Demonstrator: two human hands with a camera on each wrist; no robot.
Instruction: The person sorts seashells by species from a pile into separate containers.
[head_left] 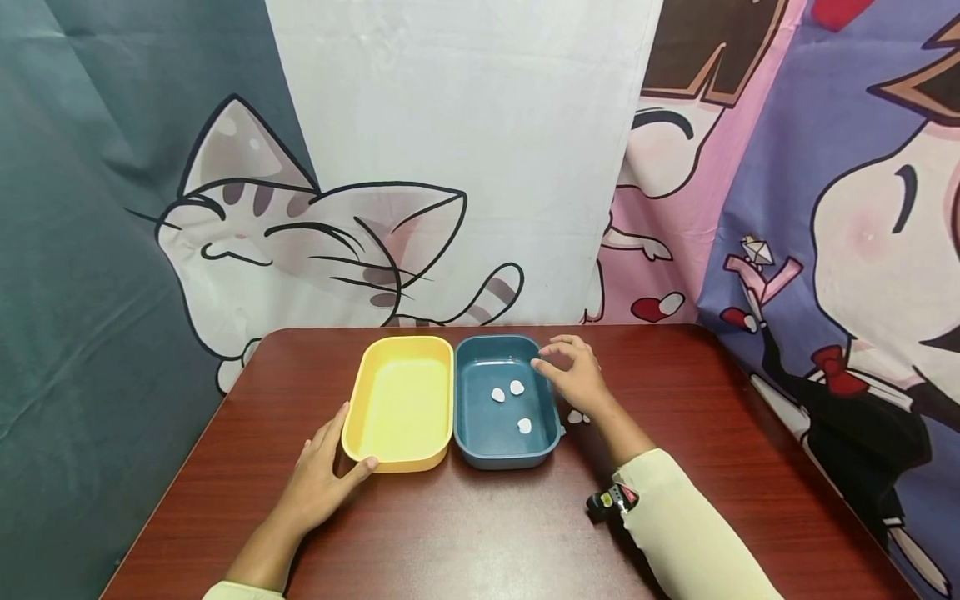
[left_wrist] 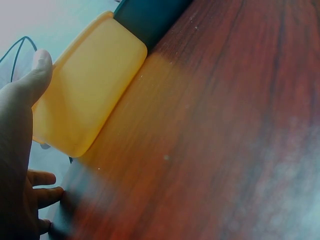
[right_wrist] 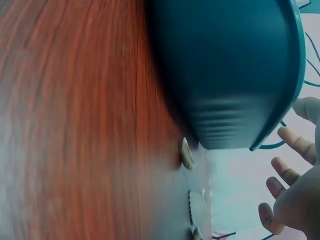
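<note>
Loosely, left hand (head_left: 318, 477) with straight fingers touching yellow tray (head_left: 399, 402), right hand (head_left: 574, 377) — fingers parted, empty — by blue tray (head_left: 480, 429), three white pieces (head_left: 524, 426) inside.

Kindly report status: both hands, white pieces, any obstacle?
Left hand at yellow tray. Right hand, empty, by blue tray. Three white pieces inside; more on table. No obstacle seen.

Blue tray (right_wrist: 230, 55) cut off, both wrist views.

Three small white pieces (head_left: 517, 387) inside the upright blue tray (head_left: 483, 437), beside the yellow tray (head_left: 401, 404)
</note>
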